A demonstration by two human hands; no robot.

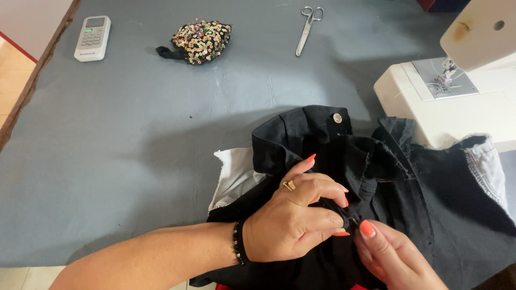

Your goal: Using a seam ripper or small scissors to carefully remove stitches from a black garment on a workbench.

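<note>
A grey cloth-covered table (pixel 134 139) bears a black denim garment with a silver metal button (pixel 344 161), which lies at the table's near right part, with a white plastic sewing machine (pixel 446 102) just behind its right side. Far behind the garment lie a black pouch covered in gold sequins (pixel 201 40), a white remote control (pixel 92 37) left of that pouch, and steel scissors (pixel 308 21). The left hand (pixel 293 217) is closed, pinching a fold of the garment's near edge, and the right hand (pixel 389 255) pinches the same fold, fingertips meeting the left's.
</note>
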